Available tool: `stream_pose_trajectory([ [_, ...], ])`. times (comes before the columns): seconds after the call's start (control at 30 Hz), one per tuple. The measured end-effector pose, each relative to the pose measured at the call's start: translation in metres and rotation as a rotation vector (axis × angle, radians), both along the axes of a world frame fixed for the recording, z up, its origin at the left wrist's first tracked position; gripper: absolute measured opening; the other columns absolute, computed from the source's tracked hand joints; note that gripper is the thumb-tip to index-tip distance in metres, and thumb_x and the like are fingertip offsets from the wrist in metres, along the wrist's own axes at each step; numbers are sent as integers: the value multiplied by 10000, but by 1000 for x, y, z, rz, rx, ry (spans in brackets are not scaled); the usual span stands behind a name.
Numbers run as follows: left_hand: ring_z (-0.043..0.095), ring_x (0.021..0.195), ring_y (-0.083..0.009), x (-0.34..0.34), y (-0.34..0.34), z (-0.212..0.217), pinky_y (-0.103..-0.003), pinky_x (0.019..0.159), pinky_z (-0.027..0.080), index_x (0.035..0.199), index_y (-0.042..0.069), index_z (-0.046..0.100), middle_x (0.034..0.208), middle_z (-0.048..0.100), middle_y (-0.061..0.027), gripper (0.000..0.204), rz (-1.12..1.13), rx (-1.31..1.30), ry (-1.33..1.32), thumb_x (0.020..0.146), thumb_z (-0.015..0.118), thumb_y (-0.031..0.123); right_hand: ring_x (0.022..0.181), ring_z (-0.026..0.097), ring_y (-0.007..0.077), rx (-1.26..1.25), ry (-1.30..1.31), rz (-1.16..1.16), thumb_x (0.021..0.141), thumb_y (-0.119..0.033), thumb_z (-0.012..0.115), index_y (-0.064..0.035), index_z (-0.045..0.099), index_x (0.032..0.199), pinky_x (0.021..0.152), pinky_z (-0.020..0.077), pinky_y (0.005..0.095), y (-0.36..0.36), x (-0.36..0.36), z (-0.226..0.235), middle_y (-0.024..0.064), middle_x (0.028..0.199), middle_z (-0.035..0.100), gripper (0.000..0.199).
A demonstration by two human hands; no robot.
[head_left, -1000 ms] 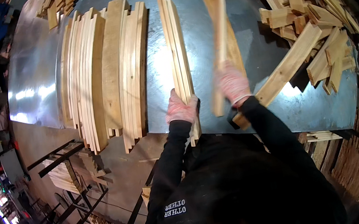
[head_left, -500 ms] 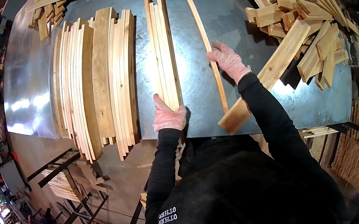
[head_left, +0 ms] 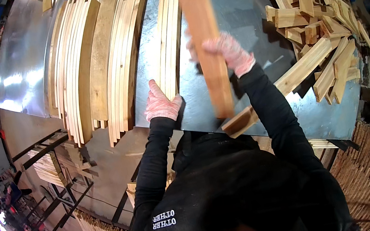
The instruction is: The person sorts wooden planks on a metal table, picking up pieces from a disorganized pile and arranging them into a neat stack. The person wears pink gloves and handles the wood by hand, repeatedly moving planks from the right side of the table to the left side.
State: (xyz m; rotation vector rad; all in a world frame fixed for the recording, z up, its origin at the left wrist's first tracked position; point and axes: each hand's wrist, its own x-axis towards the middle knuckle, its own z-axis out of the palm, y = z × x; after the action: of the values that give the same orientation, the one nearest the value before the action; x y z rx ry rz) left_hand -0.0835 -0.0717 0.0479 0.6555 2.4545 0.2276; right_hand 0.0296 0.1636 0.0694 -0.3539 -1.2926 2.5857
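From the head camera, I'm seeing white lettering sitting on the dark sleeve, below and behind the left hand [head_left: 162,104]; no packages or signs are showing. That gloved left hand is lying flat, fingers spread open, pressing on the near end of a narrow stack of pale slats [head_left: 171,43], gripping nothing. The right hand [head_left: 229,51] is closing around a long wooden board [head_left: 203,38], holding it lifted and blurred, just right of the stack. Left of the left hand, wider rows of curved slats [head_left: 91,62] are lying on the grey metal table [head_left: 244,1]. Right of the right hand, loose offcuts [head_left: 316,18] are piling up.
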Motion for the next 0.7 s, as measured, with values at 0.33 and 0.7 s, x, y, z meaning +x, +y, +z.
stream_pose_trajectory([
  [0.33, 623, 734, -164, 58, 21, 60, -295, 628, 518, 1228, 14, 533, 924, 666, -122, 404, 170, 649, -1268, 917, 680, 226, 1030, 640, 228, -254, 390, 8, 992, -460, 538, 27, 374, 1439, 1040, 479, 482, 49, -32, 54, 146, 1208, 590, 681],
  [0.7, 583, 561, -203, -269, 167, 95, -312, 499, 472, 919, 18, 620, 757, 643, -124, 375, -49, 1109, -462, 950, 557, 386, 1194, 572, 234, 582, -584, -684, 981, -116, 564, 18, 344, 1499, 1034, 432, 321, -31, 118, 26, 206, 1323, 586, 578],
])
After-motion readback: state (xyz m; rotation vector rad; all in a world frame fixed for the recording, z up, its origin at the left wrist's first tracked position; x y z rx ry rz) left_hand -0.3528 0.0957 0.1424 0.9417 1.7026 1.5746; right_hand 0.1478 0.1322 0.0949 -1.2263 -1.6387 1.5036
